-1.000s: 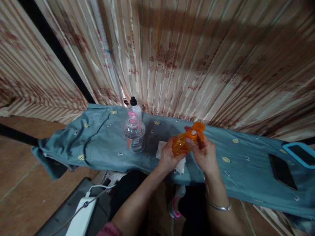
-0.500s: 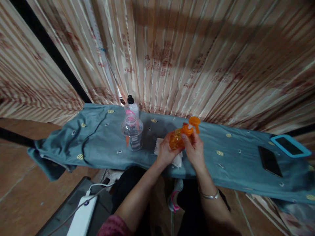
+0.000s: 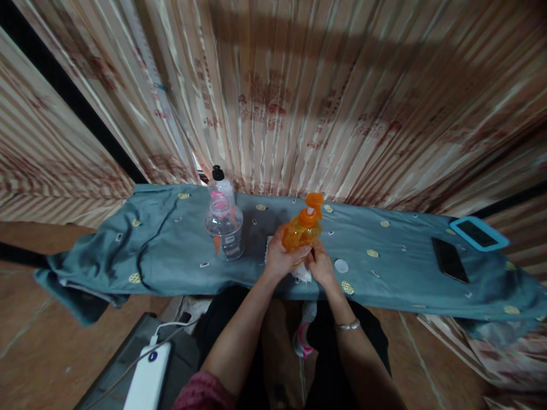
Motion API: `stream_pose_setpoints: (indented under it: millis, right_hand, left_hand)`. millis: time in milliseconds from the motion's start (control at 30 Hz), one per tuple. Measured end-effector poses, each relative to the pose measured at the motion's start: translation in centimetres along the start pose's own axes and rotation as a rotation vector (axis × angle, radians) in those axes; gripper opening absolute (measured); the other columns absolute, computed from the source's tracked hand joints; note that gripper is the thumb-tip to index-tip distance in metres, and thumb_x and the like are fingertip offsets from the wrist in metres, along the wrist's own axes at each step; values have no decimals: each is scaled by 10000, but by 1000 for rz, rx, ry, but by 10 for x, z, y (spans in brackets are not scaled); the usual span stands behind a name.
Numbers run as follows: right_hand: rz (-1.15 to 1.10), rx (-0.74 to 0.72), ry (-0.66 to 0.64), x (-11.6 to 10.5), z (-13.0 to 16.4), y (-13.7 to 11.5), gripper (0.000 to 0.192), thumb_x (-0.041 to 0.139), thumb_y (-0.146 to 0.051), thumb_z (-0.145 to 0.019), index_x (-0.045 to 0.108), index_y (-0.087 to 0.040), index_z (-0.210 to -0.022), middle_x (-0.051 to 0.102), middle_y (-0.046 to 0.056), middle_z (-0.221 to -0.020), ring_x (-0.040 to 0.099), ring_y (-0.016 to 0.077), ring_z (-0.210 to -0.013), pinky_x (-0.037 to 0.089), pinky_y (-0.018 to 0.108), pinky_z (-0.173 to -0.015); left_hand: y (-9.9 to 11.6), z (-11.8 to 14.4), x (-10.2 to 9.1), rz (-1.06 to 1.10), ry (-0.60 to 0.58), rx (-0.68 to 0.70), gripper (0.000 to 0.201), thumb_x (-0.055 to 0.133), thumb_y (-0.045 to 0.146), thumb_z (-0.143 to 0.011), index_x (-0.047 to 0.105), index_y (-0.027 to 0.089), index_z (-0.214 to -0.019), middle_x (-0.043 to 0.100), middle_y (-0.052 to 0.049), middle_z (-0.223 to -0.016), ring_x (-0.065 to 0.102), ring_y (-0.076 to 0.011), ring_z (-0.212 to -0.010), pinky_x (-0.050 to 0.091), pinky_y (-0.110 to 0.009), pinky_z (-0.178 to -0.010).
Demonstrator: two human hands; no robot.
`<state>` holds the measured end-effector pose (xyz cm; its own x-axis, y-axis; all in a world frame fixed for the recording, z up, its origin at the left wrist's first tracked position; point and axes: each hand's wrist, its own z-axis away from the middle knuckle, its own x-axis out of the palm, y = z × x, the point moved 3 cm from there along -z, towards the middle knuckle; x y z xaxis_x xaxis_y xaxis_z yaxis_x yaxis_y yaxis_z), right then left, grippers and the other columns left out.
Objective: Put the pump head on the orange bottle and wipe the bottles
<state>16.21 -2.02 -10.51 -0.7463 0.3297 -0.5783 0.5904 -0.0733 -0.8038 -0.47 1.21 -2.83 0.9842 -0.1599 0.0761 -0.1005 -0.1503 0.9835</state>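
Observation:
An orange see-through pump bottle (image 3: 301, 232) leans to the right above the cloth, its orange pump head (image 3: 314, 201) at the top. My left hand (image 3: 281, 255) is wrapped round the bottle's body from the left and below. The fingers of my right hand (image 3: 321, 264) are curled against the bottle's lower right side, and their tips are partly hidden. Beneath both hands lies a white tissue (image 3: 302, 273), mostly covered by them. To the right of my right hand, a small round white disc (image 3: 341, 265) rests flat on the cloth.
Left of my hands stands a clear plastic bottle (image 3: 224, 230), with a black-capped bottle (image 3: 220, 181) behind it. A dark phone (image 3: 449, 259) and a blue-framed device (image 3: 479, 233) lie at right on the green cloth (image 3: 166, 250). A white power bank (image 3: 147, 373) sits lower left.
My right hand has moved down from the pump's neck to the bottle's lower side. The bottle is more upright, and the white disc has come into view. The camera view has shifted slightly.

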Motion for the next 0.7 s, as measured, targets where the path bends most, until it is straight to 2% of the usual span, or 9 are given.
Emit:
stream_pose_setpoints:
  millis: [67, 133, 267, 367, 500, 600, 700]
  right_hand:
    - [63, 2, -24, 4, -1, 2, 436, 664, -324, -931, 596, -167, -1331, 522, 145, -1493, 411, 319, -1464, 313, 596, -1216]
    - [111, 6, -51, 5, -1, -1, 397, 680, -258, -913, 613, -153, -1291, 569, 138, -1436, 475, 303, -1408, 353, 579, -1193]
    - [147, 42, -90, 2, 1, -7, 243, 691, -256, -914, 666, -158, -1135, 692, 76, -1141, 656, 219, -1091, 500, 477, -1039]
    - [115, 93, -74, -2, 2, -6, 196, 681, -325, -930, 682, -164, -1042, 673, 16, -900, 644, 165, -848, 531, 405, -902]
    - [-47, 178, 15, -13, -1, 2, 275, 663, -432, -936, 659, -156, -929, 589, -23, -752, 529, 120, -664, 495, 321, -738]
    - [-270, 245, 90, -25, -6, 4, 346, 639, -497, -940, 600, -162, -859, 539, -38, -716, 479, 99, -608, 454, 272, -636]
    - [-519, 284, 133, -33, -8, -5, 371, 639, -507, -925, 530, -179, -791, 506, -46, -689, 452, 87, -577, 420, 244, -576]
  left_hand:
    - [1, 0, -4, 2, 15, 2, 626, 894, 296, -646, 625, 223, -1207, 767, -35, -1125, 731, -237, -1038, 577, -399, -965]
    - [3, 0, -7, 7, 26, -7, 644, 904, 283, -627, 629, 222, -1206, 772, -30, -1111, 734, -236, -1023, 580, -395, -949]
    - [5, 1, -10, 21, 20, -17, 676, 916, 272, -619, 627, 216, -1228, 766, -51, -1175, 731, -250, -1072, 577, -410, -974]
    - [7, 2, -12, 29, 16, -1, 692, 922, 290, -625, 628, 218, -1248, 749, -68, -1229, 717, -270, -1127, 564, -430, -1014]
    - [8, 2, -18, -9, 40, 21, 691, 922, 327, -651, 627, 223, -1267, 725, -83, -1271, 691, -289, -1190, 545, -452, -1056]
    - [6, 1, -19, -16, 47, 24, 705, 924, 289, -655, 615, 253, -1288, 707, -76, -1307, 677, -279, -1218, 530, -459, -1090]
    - [2, 0, -16, -8, 46, 34, 725, 926, 275, -649, 608, 252, -1300, 691, -82, -1331, 667, -285, -1238, 515, -468, -1113]
